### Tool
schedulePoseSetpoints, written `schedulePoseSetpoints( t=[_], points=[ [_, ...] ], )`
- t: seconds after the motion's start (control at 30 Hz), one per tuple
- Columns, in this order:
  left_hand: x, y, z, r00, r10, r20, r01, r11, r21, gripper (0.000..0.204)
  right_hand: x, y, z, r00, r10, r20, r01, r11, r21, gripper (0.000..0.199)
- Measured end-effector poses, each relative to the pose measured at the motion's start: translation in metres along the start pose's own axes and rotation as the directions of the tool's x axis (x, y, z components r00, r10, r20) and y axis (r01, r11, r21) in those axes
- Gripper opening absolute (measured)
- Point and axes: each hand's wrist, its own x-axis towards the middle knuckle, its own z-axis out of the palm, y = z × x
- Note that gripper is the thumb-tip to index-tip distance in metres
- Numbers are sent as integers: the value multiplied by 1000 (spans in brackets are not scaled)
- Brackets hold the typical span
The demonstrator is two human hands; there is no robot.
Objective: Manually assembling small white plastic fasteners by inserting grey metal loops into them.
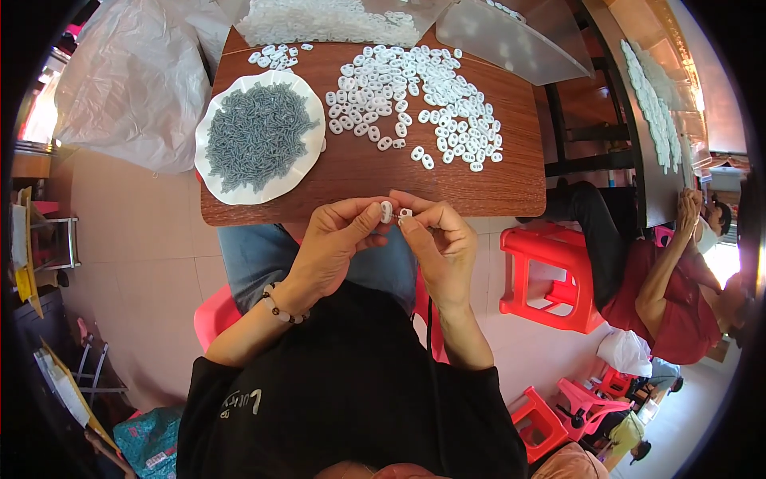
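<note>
The left hand pinches a small white piece between its thumb and fingers. The right hand pinches another white piece the same way. These 2 bits are close side by side, just over the near edge of the brown table. Something thin and grey shows between them, too small to tell what.

On the table, a big heap of white pieces spreads out past the hands. Many have 2 holes. A smaller bunch is at the far left. A white wavy plate sits on the left, full of tiny grey rods.

The black shirt has pale writing on the chest, upside down here. A blue-green bag on the lower left has a small pale label, too tiny to read. 1 loose white bit near the right side has dark marks that are too small to make out. A bead bracelet goes around the left wrist. To the right, a person in a dark red top sits by a red stool.
</note>
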Motion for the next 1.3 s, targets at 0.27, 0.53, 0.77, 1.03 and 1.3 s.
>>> schedulePoseSetpoints(
  t=[0.27,0.53,0.77,1.03,1.3],
  points=[
    [0,-3,-2,994,112,-1,-112,990,87,23,-1,1,3,1000,-17,-11,16,999,-48,6],
    [0,-4,-4,996,83,-15,-82,995,56,23,-2,4,3,999,-33,-12,32,997,-71,6],
    [-1,-4,-3,998,55,-19,-54,998,40,24,-3,3,4,1000,-10,-25,9,998,-57,6],
    [0,-4,-1,997,81,-22,-79,995,69,23,-3,5,4,998,-52,-20,50,994,-94,7],
    [-2,-6,-1,985,174,12,-173,968,180,23,-3,0,4,999,-36,11,37,991,-132,7]
  ],
)
